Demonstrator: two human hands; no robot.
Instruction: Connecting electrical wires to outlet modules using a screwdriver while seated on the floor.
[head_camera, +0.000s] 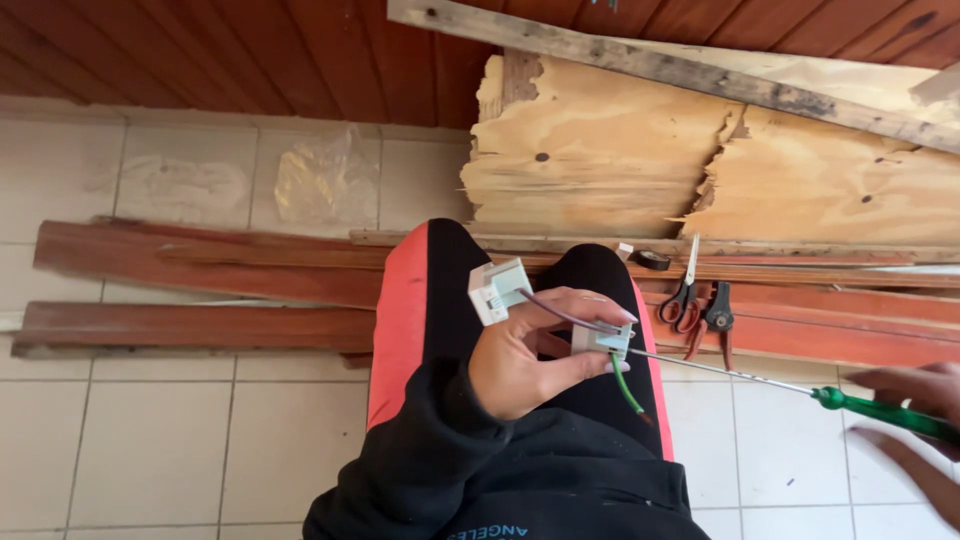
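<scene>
The left hand (530, 360) holds a small white terminal block (603, 341) pinched in its grip above the lap, a second white socket piece (498, 290) hanging off a purple wire (565, 315) just left of it. From the right, the right hand (915, 420) closes on a green-handled screwdriver (800, 390) whose tip meets the block; this looks like a terminal-screw step, calling for steady, aligned turning.

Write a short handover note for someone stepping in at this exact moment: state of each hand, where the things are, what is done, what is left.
Left hand: pinches a small white socket part with purple and green wires; a second white block sits above it.
Right hand: holds a green-handled screwdriver, tip at the part.
Scissors and pliers lie on the planks.
Done: wires look inserted.
Left: probably tightening; the screws aren't visible.
</scene>
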